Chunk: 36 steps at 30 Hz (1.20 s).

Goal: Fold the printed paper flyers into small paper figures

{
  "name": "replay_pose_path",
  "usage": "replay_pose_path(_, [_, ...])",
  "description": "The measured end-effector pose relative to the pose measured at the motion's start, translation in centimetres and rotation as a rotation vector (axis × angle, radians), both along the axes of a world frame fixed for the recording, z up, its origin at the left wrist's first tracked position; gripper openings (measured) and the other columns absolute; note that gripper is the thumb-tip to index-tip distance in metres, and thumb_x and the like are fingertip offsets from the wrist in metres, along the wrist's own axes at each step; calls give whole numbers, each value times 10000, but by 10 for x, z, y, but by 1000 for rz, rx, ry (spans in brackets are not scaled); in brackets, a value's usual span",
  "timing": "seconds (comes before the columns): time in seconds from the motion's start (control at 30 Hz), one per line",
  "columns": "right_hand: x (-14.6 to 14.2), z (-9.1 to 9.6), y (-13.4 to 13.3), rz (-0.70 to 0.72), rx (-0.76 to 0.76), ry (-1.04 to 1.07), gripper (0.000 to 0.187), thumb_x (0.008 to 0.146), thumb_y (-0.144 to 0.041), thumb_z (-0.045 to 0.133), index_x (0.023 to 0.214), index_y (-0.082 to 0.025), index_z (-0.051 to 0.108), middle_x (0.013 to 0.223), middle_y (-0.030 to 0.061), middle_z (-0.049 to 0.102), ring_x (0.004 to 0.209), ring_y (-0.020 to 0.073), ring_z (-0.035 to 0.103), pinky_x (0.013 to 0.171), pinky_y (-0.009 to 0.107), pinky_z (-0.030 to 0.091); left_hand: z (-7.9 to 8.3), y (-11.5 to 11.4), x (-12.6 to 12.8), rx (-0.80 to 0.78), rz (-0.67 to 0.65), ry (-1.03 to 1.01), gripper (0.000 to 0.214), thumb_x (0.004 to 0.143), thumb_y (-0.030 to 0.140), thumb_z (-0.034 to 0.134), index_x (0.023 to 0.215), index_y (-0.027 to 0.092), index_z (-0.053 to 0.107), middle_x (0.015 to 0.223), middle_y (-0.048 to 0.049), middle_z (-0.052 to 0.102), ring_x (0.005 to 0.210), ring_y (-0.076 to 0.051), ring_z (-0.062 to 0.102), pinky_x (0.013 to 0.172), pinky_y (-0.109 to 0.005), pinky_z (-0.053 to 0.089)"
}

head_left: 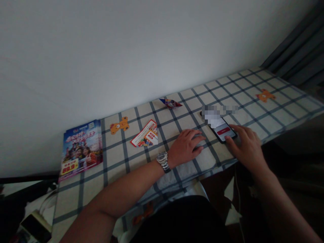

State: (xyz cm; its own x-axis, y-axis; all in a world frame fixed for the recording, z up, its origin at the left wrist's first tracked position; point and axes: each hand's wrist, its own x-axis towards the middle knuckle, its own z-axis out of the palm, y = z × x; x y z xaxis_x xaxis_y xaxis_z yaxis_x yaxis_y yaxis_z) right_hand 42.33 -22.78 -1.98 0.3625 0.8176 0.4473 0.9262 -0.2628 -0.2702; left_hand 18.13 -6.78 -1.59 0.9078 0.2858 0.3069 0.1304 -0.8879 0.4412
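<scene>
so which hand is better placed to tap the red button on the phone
Right, probably. The right hand has its fingers at the near edge of the phone, just beside the red button. The left hand lies flat on the tablecloth, further from the screen.

The white wall (126,50) closed off the table's far edge, and a dark curtain (298,50) stood past its right end. On the checked tablecloth (265,111), open cloth lay between the flyer (81,146) and the coupon strips (145,135), and to the right of the phone (222,130). The left hand (186,146) lay flat, filling the gap between coupons and phone. A folded wrapper (170,103) lay near the wall.
</scene>
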Motion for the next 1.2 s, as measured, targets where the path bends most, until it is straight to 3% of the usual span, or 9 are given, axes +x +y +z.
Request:
replay_pose_path(0.33, [14,9,40,106,-95,-38,574,1031,-545,508,1470,-185,590,1290,189,657,1177,382,629,1020,544,494,1,0,0,-3,-9,-11,358,1044,359,591,1373,220,617,1451,-108,563,1343,-285,529,1189,-526,451])
replay_pose_path(0.7, [16,17,66,117,-219,-103,610,1042,-579,427,1531,-238,561,1282,203,620,1125,404,606,952,576,505,2,-1,0,-3,-6,0,373,1044,367,594,1382,209,612,1451,-103,569,1338,-279,527,1202,-505,438])
replay_pose_path(0.97, [15,17,73,126,-223,-127,584,1053,-599,399,1509,-292,595,1281,188,590,1137,392,597,964,576,508,4,-1,0,-7,-7,6,377,1047,356,589,1393,208,607,1451,-100,568,1348,-279,516,1206,-500,432])
replay_pose_path(1.2, [19,20,61,151,-170,-50,590,1063,-534,402,1550,-227,529,1273,188,605,1141,382,608,1029,589,498,3,-1,0,-3,-15,-1,373,1046,346,590,1390,204,602,1454,-103,567,1336,-282,522,1188,-510,445])
